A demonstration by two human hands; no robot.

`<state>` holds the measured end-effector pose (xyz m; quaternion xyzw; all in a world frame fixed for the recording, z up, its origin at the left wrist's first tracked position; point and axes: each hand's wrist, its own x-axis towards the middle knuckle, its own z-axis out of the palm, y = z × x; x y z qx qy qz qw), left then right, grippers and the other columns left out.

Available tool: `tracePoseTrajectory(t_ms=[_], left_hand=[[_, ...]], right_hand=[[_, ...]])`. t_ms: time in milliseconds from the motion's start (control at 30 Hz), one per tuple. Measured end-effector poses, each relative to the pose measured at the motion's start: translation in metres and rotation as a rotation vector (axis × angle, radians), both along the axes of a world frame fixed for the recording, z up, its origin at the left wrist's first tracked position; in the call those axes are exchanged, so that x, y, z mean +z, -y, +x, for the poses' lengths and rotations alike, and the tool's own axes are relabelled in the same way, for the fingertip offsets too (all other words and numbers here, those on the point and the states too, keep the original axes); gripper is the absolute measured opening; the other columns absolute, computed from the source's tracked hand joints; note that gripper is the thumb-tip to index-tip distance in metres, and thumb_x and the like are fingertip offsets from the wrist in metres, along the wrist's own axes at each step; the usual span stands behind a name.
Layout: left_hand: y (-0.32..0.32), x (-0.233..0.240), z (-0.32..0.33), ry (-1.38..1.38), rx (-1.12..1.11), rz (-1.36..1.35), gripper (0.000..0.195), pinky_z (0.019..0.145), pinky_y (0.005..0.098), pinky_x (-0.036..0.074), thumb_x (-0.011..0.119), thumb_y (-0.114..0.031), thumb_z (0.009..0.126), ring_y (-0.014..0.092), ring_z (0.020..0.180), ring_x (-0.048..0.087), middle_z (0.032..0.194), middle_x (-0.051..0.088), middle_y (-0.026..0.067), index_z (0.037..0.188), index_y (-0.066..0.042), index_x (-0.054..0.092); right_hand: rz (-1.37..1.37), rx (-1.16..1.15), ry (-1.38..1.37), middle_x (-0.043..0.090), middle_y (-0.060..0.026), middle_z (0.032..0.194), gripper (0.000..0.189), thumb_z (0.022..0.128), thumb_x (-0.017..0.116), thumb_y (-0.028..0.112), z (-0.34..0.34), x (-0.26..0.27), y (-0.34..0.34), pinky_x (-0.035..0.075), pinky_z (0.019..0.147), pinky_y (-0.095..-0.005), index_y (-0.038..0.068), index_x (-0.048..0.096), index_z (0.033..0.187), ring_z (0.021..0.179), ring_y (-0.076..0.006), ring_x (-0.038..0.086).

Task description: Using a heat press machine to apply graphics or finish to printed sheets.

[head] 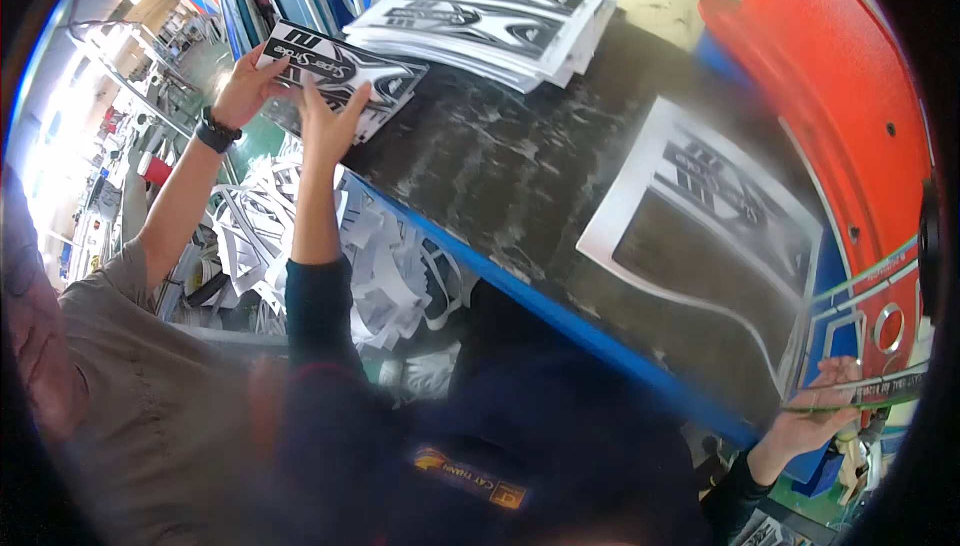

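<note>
At the table's left end, my left hand (330,122) grips a small stack of cut printed sheets (352,77) with black-and-white graphics. A co-worker's hand (251,84), with a black watch on the wrist, holds the same stack from its far left side. Far to the right, my right hand (817,403) has its fingers around a green-edged frame of thin strips (862,388), which looks like a cutting die. Between my hands, a printed white sheet with a large cutout (611,227) lies on the dark worn tabletop (480,148).
A thick pile of printed sheets (480,17) stands at the table's back. The orange-red body of a machine (832,88) curves over the right side. White paper offcuts (382,268) heap below the blue front edge (555,313). The co-worker (165,388) stands close at my left.
</note>
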<state>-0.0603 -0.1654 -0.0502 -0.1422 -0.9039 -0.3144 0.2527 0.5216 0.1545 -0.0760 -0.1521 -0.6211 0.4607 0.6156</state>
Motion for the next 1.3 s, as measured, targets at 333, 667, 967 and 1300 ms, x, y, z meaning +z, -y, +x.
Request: tracePoseTrajectory(t_ms=[333, 667, 967, 1300], left_hand=[[-0.085, 0.022, 0.089, -0.93, -0.386, 0.534, 0.077, 0.107, 0.054, 0.018, 0.073, -0.025, 0.076, 0.045, 0.131, 0.024, 0.139, 0.026, 0.0352, 0.133, 0.006, 0.032], [-0.214, 0.016, 0.125, 0.032, -1.339, -0.73, 0.054, 0.107, 0.0666, 0.008, 0.049, -0.045, 0.093, 0.024, 0.143, 0.015, 0.153, 0.022, -0.0011, 0.143, -0.028, 0.036], [-0.153, 0.034, 0.178, 0.036, -1.358, -0.77, 0.061, 0.107, 0.0656, 0.003, 0.058, -0.035, 0.088, 0.026, 0.142, 0.019, 0.152, 0.027, 0.0017, 0.143, -0.023, 0.036], [-0.145, 0.028, 0.161, 0.067, -1.341, -0.696, 0.087, 0.108, 0.0633, 0.004, 0.074, -0.047, 0.07, 0.029, 0.142, 0.019, 0.15, 0.03, 0.008, 0.142, -0.014, 0.037]], right_hand=[[0.099, -0.22, 0.07, 0.051, -0.0159, 0.121, 0.061, 0.095, 0.042, 0.047, 0.022, 0.018, -0.009, 0.038, 0.089, -0.0378, -0.003, 0.04, 0.13, 0.103, -0.0229, 0.049], [0.249, -0.341, 0.283, 0.062, -0.0185, 0.103, 0.058, 0.089, 0.06, 0.04, 0.007, 0.047, 0.005, 0.048, 0.082, -0.0362, -0.012, 0.053, 0.113, 0.091, -0.0229, 0.061], [0.405, -0.428, 0.8, 0.056, -0.0105, 0.094, 0.063, 0.068, 0.076, 0.043, 0.008, 0.078, 0.017, 0.039, 0.082, -0.0326, -0.006, 0.057, 0.103, 0.087, -0.0193, 0.049], [0.754, -0.321, 1.04, 0.058, -0.0057, 0.084, 0.056, 0.05, 0.087, 0.033, -0.072, 0.067, 0.012, 0.033, 0.088, -0.0378, 0.007, 0.063, 0.093, 0.08, -0.0242, 0.055]])
